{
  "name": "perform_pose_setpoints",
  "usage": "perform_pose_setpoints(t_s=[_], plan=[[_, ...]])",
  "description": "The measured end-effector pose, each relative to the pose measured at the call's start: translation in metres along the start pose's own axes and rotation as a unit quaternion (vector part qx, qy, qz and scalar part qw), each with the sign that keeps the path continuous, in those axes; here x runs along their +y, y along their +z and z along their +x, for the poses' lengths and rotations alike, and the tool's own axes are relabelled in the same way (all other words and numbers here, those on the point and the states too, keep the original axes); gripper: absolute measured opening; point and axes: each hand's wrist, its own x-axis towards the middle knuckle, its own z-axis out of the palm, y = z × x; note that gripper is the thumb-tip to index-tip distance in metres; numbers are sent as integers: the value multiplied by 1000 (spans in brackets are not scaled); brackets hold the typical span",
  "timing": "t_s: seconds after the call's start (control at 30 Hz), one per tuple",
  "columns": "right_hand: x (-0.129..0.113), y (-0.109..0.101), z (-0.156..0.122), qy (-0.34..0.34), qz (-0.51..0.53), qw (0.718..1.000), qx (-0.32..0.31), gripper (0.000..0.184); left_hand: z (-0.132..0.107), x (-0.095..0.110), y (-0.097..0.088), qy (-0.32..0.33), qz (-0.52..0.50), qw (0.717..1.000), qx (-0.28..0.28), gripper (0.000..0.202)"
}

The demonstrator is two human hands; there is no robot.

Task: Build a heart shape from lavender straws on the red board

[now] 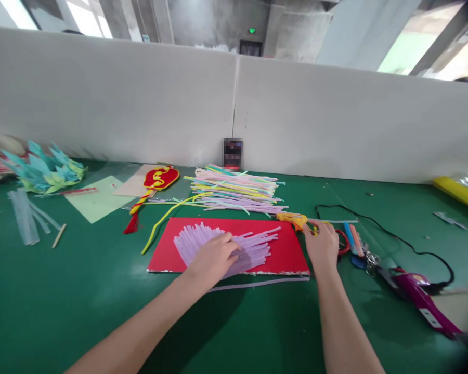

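My left hand rests with bent fingers on a fan of light purple pipe cleaners, which lies on a red board. Thumb and fingertips come together over the middle of the fan and partly hide it. At the board's right edge, my right hand has its fingers closed around the rear of a yellow glue gun, whose nozzle points left. Part of its grip is covered by the hand. A single purple pipe cleaner lies along the board's front edge.
Behind the board is a pile of coloured pipe cleaners. Left are a red fan-shaped ornament, green paper and a turquoise folded piece. Right of my right hand lie a red ring handle, keys and a corded purple tool.
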Motion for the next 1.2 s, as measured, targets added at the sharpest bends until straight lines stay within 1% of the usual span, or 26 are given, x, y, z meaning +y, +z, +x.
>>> perform_pose_setpoints(t_s=[0.1,0.2,0.27,0.4,0.5,0.57,0.6,0.63,0.7,0.8,0.87,0.93,1.03,1.17,1.2], plan=[[-6,0,-2,42,-37,998,-39,37,16,0,1,48,-34,998,-24,22],[-12,-1,-4,58,-70,990,-109,41,27,-2,5,80,-48,995,-44,22],[-13,-2,-4,64,-89,984,-140,45,32,-4,10,93,-55,993,-50,22],[-14,0,-3,66,-99,980,-157,46,34,-10,17,96,-65,993,-34,22],[-14,1,-2,70,-98,984,-130,45,35,-11,17,105,-69,992,-27,25],[-15,1,-2,78,-92,988,-101,44,38,-10,12,91,-78,992,-29,26],[-15,0,-2,82,-90,988,-92,44,40,-11,8,73,-85,993,-30,26],[-15,0,-2,88,-90,988,-91,44,42,-12,2,51,-92,994,-22,25],[-16,0,-1,96,-98,985,-103,44,46,-18,-12,29,-109,994,-15,23],[-16,0,0,100,-115,980,-126,46,49,-37,-34,-11,-110,994,-10,19],[-15,0,1,100,-118,979,-132,46,48,-53,-47,-25,-92,995,-21,17],[-14,0,1,99,-117,979,-134,46,46,-67,-56,-40,-75,995,-52,16],[-12,0,1,92,-121,978,-141,44,41,-76,-60,-41,-70,992,-92,17],[-12,3,-1,84,-126,978,-145,43,39,-69,-49,12,-67,986,-153,25],[-12,3,-1,84,-128,978,-144,43,39,-66,-45,21,-50,986,-155,25]])
